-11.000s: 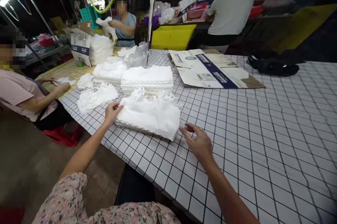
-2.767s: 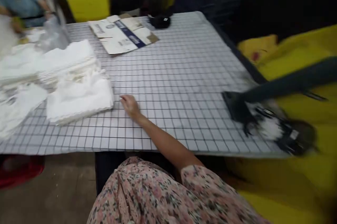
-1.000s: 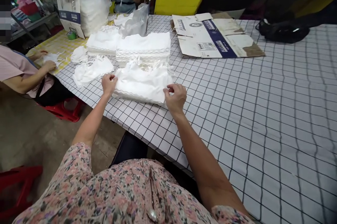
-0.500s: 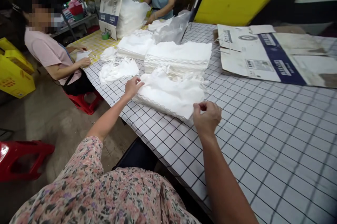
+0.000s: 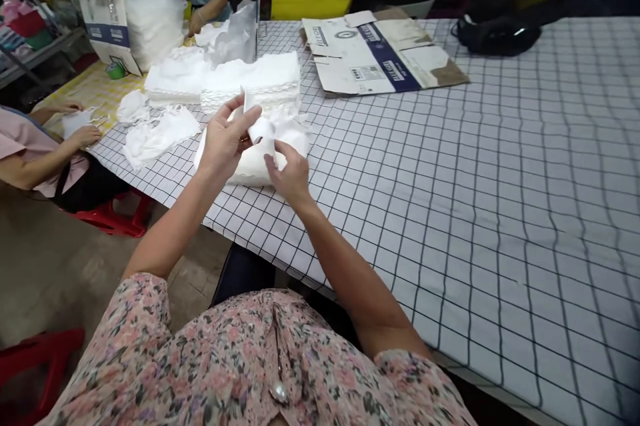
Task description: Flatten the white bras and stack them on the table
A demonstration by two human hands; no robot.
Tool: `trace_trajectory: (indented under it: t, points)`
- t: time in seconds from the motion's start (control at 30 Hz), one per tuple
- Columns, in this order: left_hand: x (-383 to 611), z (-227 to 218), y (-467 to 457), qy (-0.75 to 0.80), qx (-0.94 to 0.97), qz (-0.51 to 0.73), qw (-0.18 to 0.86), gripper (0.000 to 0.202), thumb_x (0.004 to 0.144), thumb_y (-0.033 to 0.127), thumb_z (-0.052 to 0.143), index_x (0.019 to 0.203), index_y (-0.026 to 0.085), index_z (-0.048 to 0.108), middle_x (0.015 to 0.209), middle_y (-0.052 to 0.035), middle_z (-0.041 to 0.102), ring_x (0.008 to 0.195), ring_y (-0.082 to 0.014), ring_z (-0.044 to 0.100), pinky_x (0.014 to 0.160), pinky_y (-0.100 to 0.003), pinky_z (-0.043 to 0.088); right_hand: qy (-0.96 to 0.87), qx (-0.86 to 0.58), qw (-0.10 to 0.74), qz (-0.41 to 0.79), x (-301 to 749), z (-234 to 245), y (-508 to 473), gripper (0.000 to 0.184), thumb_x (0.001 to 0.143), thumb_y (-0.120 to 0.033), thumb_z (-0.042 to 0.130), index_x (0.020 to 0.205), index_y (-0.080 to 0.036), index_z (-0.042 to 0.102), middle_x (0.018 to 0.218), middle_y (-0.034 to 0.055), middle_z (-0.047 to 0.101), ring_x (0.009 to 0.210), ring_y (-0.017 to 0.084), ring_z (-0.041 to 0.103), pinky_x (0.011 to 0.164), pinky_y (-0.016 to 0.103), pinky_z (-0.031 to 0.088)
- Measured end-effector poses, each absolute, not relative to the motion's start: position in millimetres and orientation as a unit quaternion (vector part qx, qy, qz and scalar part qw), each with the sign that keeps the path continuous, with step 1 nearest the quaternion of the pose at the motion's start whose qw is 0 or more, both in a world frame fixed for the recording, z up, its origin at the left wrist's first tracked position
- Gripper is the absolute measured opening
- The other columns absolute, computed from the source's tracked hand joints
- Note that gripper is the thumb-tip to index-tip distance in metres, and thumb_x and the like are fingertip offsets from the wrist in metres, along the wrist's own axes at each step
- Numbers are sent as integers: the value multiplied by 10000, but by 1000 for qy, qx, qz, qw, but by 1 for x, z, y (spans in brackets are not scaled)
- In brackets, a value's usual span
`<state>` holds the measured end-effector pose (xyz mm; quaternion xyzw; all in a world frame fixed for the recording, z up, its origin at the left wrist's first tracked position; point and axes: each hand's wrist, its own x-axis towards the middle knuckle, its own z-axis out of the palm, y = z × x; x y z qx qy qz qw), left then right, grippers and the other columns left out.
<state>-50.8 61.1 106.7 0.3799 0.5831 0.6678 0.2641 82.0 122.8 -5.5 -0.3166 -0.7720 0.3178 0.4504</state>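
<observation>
My left hand (image 5: 227,133) is raised over a stack of white cloth pieces (image 5: 255,166), its thumb and fingers closed on a white cloth piece (image 5: 261,130). That piece is curled and folded between both hands. Thumb and forefinger of my right hand (image 5: 290,173) pinch its lower right edge. The stack lies on the checked tablecloth below, partly hidden by my hands. Behind it is a taller stack with wavy edges (image 5: 255,79), and a further white pile (image 5: 177,79) is to its left. Loose white pieces (image 5: 160,136) lie left of my left hand.
A flattened cardboard box (image 5: 370,69) lies on the checked table (image 5: 450,213). A black bag-like thing (image 5: 495,36) is at the back right. Two co-workers sit at the left and far side; one handles white cloth (image 5: 77,123). Red stools (image 5: 115,213) stand on the floor.
Both hands have left the stack's corners and come together above it, now holding a curled white cloth piece. The camera has turned right, so the scene is shifted left.
</observation>
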Motion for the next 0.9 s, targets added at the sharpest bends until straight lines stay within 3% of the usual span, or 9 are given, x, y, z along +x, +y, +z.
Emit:
trace_trajectory:
  t: [0.1, 0.2, 0.3, 0.4, 0.57, 0.67, 0.77, 0.9]
  points:
    - [-41, 118, 62, 567, 411, 670, 247, 416, 1039, 493, 748, 1383, 295, 620, 1036, 23, 699, 844, -113, 800, 694, -186, 606, -726, -333, 460, 388, 138, 2, 133, 525, 1014, -692, 595, 978, -211, 803, 943, 93, 789, 863, 283, 735, 798, 432, 608]
    - [-42, 112, 73, 562, 417, 662, 267, 381, 1069, 426, 717, 1414, 298, 618, 1030, 28, 677, 791, -69, 770, 721, -181, 616, -709, -363, 453, 401, 209, 3, 145, 467, 901, -680, 759, 828, -220, 786, 793, 49, 732, 714, 223, 648, 638, 367, 534]
    - [-36, 90, 98, 564, 416, 641, 312, 377, 1047, 392, 761, 1385, 269, 647, 1008, 20, 687, 720, -49, 723, 733, -206, 639, -712, -415, 418, 381, 269, 5, 159, 379, 851, -577, 808, 721, -229, 734, 670, 19, 642, 633, 196, 571, 548, 339, 445]
    - [-19, 71, 125, 561, 423, 623, 344, 401, 1014, 430, 806, 1342, 238, 676, 1030, -9, 723, 712, -67, 708, 742, -249, 661, -701, -483, 442, 283, 309, 15, 173, 279, 850, -435, 787, 689, -239, 671, 663, 17, 607, 660, 206, 574, 601, 370, 470]
    - [5, 61, 131, 526, 454, 612, 378, 390, 998, 450, 815, 1301, 223, 722, 978, -24, 736, 822, -138, 771, 750, -275, 648, -683, -480, 541, 99, 357, 33, 165, 132, 958, -379, 710, 895, -264, 715, 950, 119, 742, 927, 311, 673, 828, 498, 554]
    - [11, 42, 107, 530, 471, 563, 425, 330, 959, 367, 837, 1239, 207, 767, 960, -41, 762, 802, -142, 757, 697, -260, 629, -710, -487, 504, 66, 379, 11, 139, 176, 1013, -405, 660, 938, -275, 751, 926, 119, 728, 949, 328, 666, 890, 536, 552]
    - [16, 7, 79, 572, 447, 482, 491, 226, 886, 246, 838, 1099, 175, 808, 929, -61, 785, 716, -121, 701, 612, -240, 596, -743, -514, 415, 106, 393, -34, 110, 164, 986, -354, 647, 926, -273, 777, 897, 106, 701, 964, 335, 661, 884, 542, 550]
    - [18, -28, 54, 643, 404, 379, 529, 161, 824, 175, 804, 982, 154, 819, 664, 7, 663, 513, -81, 541, 483, -220, 498, -788, -494, 329, 163, 401, -82, 82, 162, 952, -307, 651, 847, -256, 763, 852, 88, 680, 893, 300, 651, 886, 522, 520]
